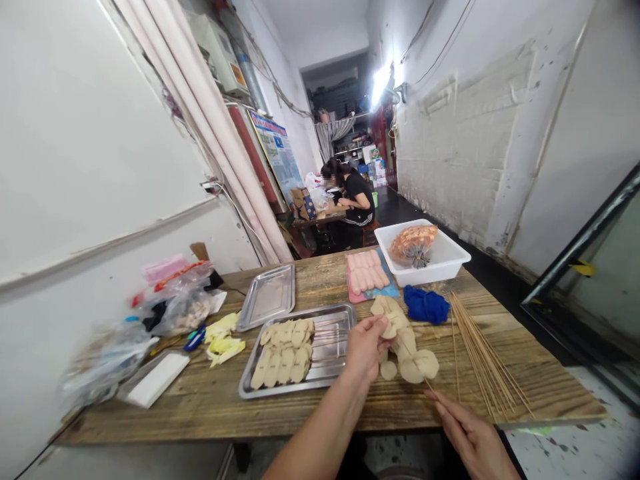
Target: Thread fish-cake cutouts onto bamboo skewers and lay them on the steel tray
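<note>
My left hand (367, 343) pinches a thin beige food slice (391, 327) over a pile of similar slices (407, 340). Between the thumb and fingers of my right hand (465, 430) is a thin bamboo skewer (430, 387). Its far end meets a beige slice (420, 367); how far it goes through cannot be seen. To the left, a metal tray (245, 387) holds beige slices threaded on skewers (283, 353), laid in two rows. Loose bamboo skewers (485, 360) lie fanned out on the table to the right.
Behind the pile are a blue cloth (426, 305), a pack of pink sausages (367, 272) and a white tub (450, 267) with bagged food. A second metal tray (267, 297), yellow wrapping (225, 337) and plastic bags (190, 303) stand left. Someone in black (357, 190) sits farther back.
</note>
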{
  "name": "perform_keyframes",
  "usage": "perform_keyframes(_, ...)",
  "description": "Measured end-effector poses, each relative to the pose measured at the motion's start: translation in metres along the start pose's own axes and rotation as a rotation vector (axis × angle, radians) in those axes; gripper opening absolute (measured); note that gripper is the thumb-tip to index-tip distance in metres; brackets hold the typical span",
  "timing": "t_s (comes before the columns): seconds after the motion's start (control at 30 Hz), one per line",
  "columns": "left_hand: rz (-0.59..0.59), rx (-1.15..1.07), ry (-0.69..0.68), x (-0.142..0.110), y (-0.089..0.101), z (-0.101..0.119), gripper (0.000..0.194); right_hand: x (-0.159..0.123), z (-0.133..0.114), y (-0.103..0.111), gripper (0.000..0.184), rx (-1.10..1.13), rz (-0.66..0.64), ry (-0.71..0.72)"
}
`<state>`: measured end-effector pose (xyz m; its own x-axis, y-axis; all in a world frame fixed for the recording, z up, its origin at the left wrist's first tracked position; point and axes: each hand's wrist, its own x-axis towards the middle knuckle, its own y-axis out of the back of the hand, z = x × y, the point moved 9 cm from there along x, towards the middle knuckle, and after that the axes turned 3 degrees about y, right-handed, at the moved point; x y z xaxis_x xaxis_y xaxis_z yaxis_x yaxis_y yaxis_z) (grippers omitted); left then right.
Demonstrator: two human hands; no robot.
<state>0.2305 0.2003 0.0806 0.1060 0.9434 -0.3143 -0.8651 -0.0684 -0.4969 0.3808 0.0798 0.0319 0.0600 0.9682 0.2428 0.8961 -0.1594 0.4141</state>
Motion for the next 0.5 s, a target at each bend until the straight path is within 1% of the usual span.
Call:
perform_keyframes(0.07,-0.004,0.000,0.007,0.000,-0.002,-0.001,0.031,-0.001,0.004,0.000,0.036,0.022,-0.008,-0.018)
perform_keyframes(0.27,-0.013,0.033,-0.029,0.000,-0.006,0.003,0.037,-0.002,0.013,-0.001,0.035,0.089,-0.024,-0.059)
perform_keyframes(0.5,-0.004,0.022,-0.046,0.000,-0.006,0.009,0.033,0.002,0.015,-0.006,0.035,0.131,-0.082,-0.053)
